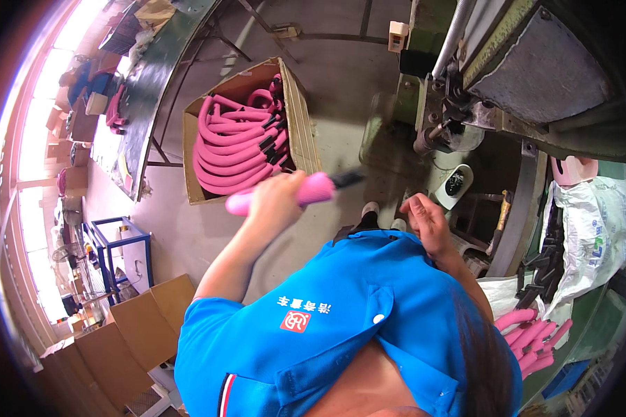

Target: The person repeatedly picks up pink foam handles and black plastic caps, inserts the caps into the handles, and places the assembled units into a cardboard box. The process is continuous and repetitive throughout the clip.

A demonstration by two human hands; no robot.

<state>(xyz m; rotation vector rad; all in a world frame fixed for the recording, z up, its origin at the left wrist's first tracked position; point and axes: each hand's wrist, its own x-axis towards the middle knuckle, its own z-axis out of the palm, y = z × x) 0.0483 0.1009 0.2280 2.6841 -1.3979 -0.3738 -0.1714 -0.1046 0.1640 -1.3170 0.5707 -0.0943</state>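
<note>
The tube (320,189), pink with a black end, is in the left hand (278,198), lifted just in front of the near edge of the box. The left hand is wrapped round its pink part, so that one pink end sticks out to the left and the black end, slightly blurred, points right. The right hand (428,222) is just in front of the blue shirt (341,292), near the machine; its fingers are partly curled, and I cannot tell whether they pinch anything.

Beyond the left hand, the cardboard box (305,132) stands open on the grey floor (195,243), filled with curved pink tubes (233,156), some with black parts. To its left runs a long table (149,94) with a dark green top. Nearer on the left are a blue frame (111,244) and brown cardboard (139,323).

To the right rises the machine (542,76), with a grey plate on its side. Below it, at the right, lie a white sack (595,240), black strips (553,257) and more pink tubes in a bunch (535,340).
</note>
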